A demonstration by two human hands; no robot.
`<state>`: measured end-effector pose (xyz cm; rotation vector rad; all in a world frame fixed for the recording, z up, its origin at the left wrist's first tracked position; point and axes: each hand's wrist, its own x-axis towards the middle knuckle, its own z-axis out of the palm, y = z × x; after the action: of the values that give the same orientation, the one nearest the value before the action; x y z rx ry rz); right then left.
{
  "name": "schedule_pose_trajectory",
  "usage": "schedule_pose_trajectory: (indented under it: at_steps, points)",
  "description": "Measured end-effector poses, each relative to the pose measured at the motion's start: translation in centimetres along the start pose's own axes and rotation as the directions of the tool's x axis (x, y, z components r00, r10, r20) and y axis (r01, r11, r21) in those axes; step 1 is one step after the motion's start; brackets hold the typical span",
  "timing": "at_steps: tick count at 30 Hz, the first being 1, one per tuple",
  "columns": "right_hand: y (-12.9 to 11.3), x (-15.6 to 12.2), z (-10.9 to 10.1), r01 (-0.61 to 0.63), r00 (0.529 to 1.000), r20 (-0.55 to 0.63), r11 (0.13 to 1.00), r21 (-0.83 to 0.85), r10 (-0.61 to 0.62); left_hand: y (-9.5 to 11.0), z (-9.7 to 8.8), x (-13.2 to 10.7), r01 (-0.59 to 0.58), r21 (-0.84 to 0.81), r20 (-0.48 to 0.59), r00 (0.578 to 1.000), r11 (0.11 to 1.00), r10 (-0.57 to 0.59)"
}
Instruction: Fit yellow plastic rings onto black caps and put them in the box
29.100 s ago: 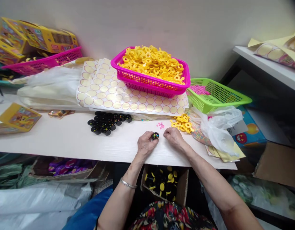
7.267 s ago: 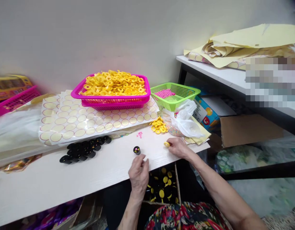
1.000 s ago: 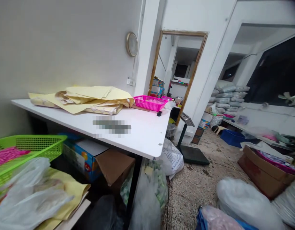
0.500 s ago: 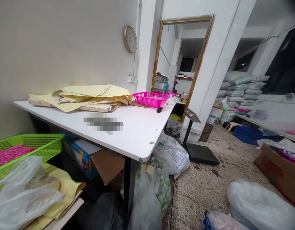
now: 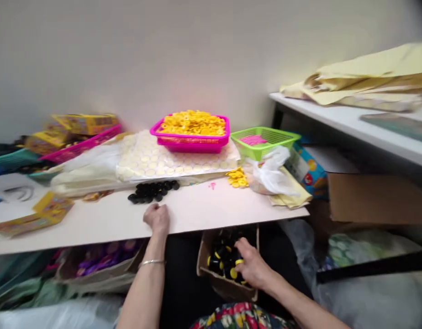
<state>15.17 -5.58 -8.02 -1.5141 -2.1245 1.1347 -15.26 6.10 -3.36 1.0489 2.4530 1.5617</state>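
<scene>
Black-and-yellow pieces (image 5: 216,264): in the cardboard box (image 5: 226,289)
Right hand (image 5: 251,263): at them; I can't tell its fingers' grip
Left hand (image 5: 157,219): fingers curled near black cups (image 5: 147,193), grip unclear
Blue box (image 5: 308,168): print unreadable

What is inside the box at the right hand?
Black, cup-like pieces, several showing yellow ends, lie heaped in the box. The right hand covers some on the right; the top layer hides whatever lies beneath.
</scene>
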Motion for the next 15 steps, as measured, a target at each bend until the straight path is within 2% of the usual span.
schedule_pose_trajectory:
  at_steps: [2, 5, 7, 8, 9, 10, 11, 12, 13, 14, 15]
  points:
    - [0.2, 1.0, -0.2, -0.031, 0.997, 0.072, 0.997, -0.067, 0.036, -1.5, -0.4, 1.6, 0.028, 0.040, -0.041, 0.999, 0.999, -0.026]
    - [-0.5, 3.0, -0.9, -0.086, 0.984, 0.152, 0.994, -0.067, 0.095, -1.9, 0.6, 2.1, 0.030, 0.062, -0.061, 0.998, 0.998, -0.026]
    - [-1.0, 4.5, -1.0, -0.229, 0.969, 0.127, 0.965, 0.128, 0.214, -1.5, 1.0, 1.0, -0.035, 0.067, -0.076, 0.996, 0.997, 0.040]
    - [-1.2, 5.2, -1.0, -0.278, 0.960, 0.101, 0.917, 0.286, 0.259, -1.4, 0.8, -0.1, -0.126, 0.063, -0.084, 0.988, 0.990, 0.131]
    - [-1.3, 5.6, -0.9, -0.311, 0.948, 0.088, 0.835, 0.454, 0.305, -1.2, 0.6, -1.6, -0.233, 0.051, -0.061, 0.970, 0.971, 0.236]
    - [-1.5, 5.8, -0.8, -0.326, 0.937, 0.105, 0.724, 0.608, 0.333, -1.0, 0.1, -3.5, -0.334, 0.017, 0.014, 0.943, 0.943, 0.333]
    - [-1.6, 5.7, -0.8, -0.334, 0.929, 0.148, 0.595, 0.731, 0.340, -0.9, -0.4, -5.7, -0.420, -0.051, 0.132, 0.896, 0.906, 0.423]
    - [-1.7, 5.5, -0.7, -0.344, 0.923, 0.201, 0.467, 0.815, 0.329, -0.8, -1.0, -8.0, -0.485, -0.163, 0.305, 0.803, 0.859, 0.511]
    - [-1.8, 5.1, -0.5, -0.353, 0.918, 0.247, 0.359, 0.864, 0.309, -0.8, -1.6, -10.4, -0.516, -0.297, 0.461, 0.659, 0.803, 0.594]
    - [-2.0, 4.5, -0.4, -0.359, 0.916, 0.277, 0.282, 0.890, 0.292, -0.8, -2.1, -12.6, -0.520, -0.408, 0.546, 0.520, 0.751, 0.657]
    - [-2.1, 3.9, -0.2, -0.353, 0.916, 0.283, 0.241, 0.904, 0.283, -0.8, -2.5, -14.6, -0.495, -0.442, 0.601, 0.456, 0.748, 0.657]
